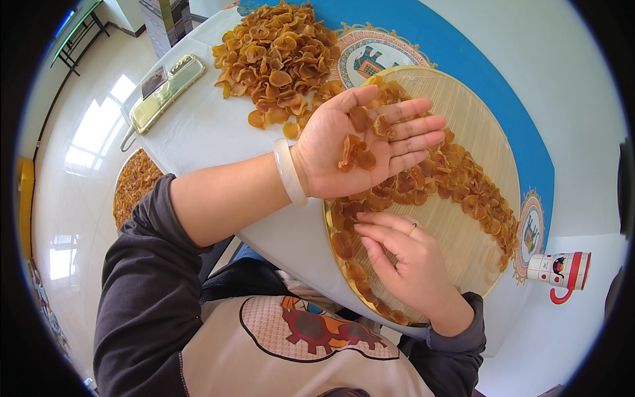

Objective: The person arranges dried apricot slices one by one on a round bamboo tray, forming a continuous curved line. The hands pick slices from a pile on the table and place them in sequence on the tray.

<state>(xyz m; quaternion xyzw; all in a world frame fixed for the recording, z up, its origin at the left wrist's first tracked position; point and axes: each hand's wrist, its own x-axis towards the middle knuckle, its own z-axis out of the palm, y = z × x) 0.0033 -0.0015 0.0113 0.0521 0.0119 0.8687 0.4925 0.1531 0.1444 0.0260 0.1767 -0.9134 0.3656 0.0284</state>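
My left hand (347,144), with a pale bangle at the wrist, is held palm up above a round woven tray (446,233). Several thin brown dried slices (356,154) lie loose on its palm and fingers, which are spread. Below it, my right hand (402,248) has its fingertips at the slices along the tray's left rim; whether it pinches one cannot be told. Overlapping slices (354,273) line that rim, and a thick band of slices (476,193) crosses the tray to its right edge. A large heap of slices (278,54) sits on the table behind.
The white-covered table (198,114) has a blue printed cloth (466,64) at its far side. A phone in a glossy case (168,94) lies at the left edge. A cup with a red handle (560,270) stands at the right. Another slice-covered round tray (134,183) is lower left.
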